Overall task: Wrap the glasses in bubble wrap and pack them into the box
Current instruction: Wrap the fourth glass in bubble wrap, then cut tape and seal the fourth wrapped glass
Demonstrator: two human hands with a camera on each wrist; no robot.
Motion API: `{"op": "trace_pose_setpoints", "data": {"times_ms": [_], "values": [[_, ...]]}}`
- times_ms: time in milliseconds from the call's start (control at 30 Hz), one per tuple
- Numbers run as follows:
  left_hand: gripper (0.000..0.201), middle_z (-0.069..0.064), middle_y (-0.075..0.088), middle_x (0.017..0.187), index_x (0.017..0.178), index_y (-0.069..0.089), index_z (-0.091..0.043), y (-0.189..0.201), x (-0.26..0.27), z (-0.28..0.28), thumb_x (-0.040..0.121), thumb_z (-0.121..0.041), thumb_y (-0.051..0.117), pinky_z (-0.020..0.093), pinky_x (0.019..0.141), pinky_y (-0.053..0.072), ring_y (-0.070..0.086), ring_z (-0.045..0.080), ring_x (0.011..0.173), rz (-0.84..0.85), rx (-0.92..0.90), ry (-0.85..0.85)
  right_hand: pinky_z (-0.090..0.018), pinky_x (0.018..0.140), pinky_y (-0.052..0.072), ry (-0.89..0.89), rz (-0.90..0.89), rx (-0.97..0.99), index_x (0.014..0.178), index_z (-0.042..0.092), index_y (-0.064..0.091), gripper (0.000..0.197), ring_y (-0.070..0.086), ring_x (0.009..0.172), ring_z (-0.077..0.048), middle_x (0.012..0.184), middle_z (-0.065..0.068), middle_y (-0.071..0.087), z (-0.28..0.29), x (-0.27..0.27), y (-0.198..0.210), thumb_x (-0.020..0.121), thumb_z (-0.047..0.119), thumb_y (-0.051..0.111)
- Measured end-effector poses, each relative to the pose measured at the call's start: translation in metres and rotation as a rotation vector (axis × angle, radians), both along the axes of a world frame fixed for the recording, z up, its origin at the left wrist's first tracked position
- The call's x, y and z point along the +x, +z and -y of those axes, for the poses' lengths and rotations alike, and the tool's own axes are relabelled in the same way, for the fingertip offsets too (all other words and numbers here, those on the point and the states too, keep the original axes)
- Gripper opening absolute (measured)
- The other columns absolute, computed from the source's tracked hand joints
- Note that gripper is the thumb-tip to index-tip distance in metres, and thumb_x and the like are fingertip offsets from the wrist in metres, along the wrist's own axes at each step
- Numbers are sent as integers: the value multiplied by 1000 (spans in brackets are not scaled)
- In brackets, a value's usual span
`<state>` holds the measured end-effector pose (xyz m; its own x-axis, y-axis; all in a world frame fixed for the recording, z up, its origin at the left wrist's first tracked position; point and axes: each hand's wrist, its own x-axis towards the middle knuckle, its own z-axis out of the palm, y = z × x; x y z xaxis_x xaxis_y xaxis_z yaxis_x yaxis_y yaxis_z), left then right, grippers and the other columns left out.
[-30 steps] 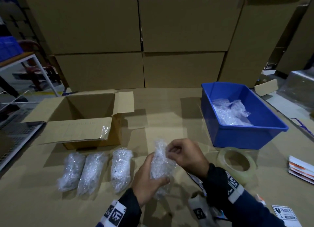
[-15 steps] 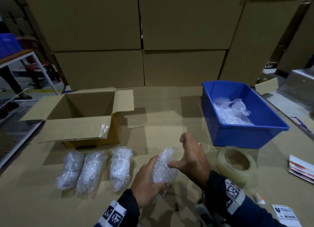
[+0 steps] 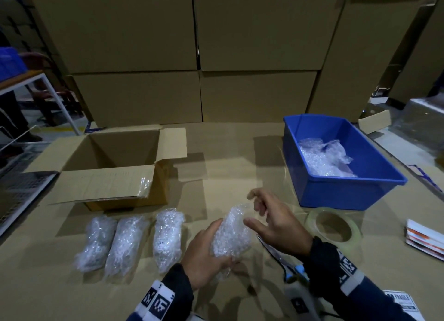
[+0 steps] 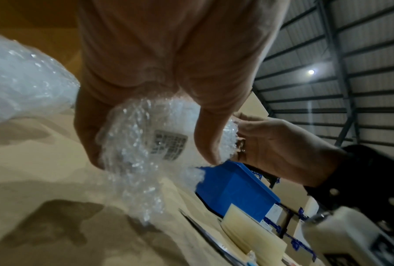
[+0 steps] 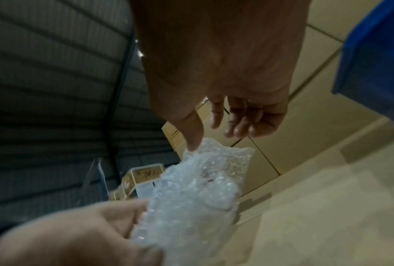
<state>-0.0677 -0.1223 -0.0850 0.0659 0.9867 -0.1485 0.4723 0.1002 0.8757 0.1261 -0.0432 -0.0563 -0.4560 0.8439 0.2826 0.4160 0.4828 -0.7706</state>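
My left hand (image 3: 204, 253) curls around the wrapped glass (image 3: 230, 234) above the table | my right hand (image 3: 274, 227) hovers beside it, fingers spread, empty | risk: untaped top flap springs loose before the box (image 3: 108, 174)

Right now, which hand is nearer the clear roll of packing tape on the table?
Right. The right hand hovers open just beside the clear roll of packing tape, on its left. The left hand is farther left, gripping the bubble-wrapped glass.
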Motion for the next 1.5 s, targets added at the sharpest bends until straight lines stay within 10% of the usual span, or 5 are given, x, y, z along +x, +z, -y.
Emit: {"op": "trace_pose_setpoints", "data": {"times_ms": [333, 533, 767, 1133, 1500], "values": [[88, -4, 40, 126, 148, 27, -36, 1, 0, -4, 76, -31, 80, 20, 100, 30, 37, 13, 123, -264, 1, -18, -11, 56, 40, -73, 50, -74, 59, 22, 68, 16, 55, 52, 2, 50, 17, 58, 12, -17, -15, 69, 14, 77], [88, -1, 42, 130, 148, 27, -37, 2, -3, -3, 78, -26, 79, 25, 105, 33, 40, 17, 127, -300, -1, -2, -18, 72, 43, 336, -64, -386, 73, 13, 63, 19, 54, 73, -4, 81, -2, 60, 22, -10, 1, 90, 12, 55], [87, -3, 42, 125, 148, 27, -38, 6, 9, -3, 80, -24, 78, 26, 104, 35, 41, 16, 122, -311, 9, -75, -22, 52, 45, -46, -214, -636, 58, 4, 62, 28, 51, 53, -15, 57, -7, 58, 24, -19, -9, 69, -20, 58], [88, 2, 52, 124, 145, 33, -34, -1, 10, 0, 70, -31, 77, 31, 99, 43, 50, 20, 117, -242, 31, -45, -24, 52, 37, -137, 33, -658, 80, 18, 42, 33, 45, 60, -11, 72, -2, 51, 17, -30, -29, 71, 9, 72], [87, 3, 44, 139, 147, 29, -35, 0, -4, -12, 77, -36, 80, 34, 110, 34, 41, 22, 129, -276, 1, 49, -21, 52, 47, -198, -343, -830, 85, 3, 59, 9, 55, 54, -14, 77, -17, 66, 25, 16, 9, 84, 2, 69]]}}
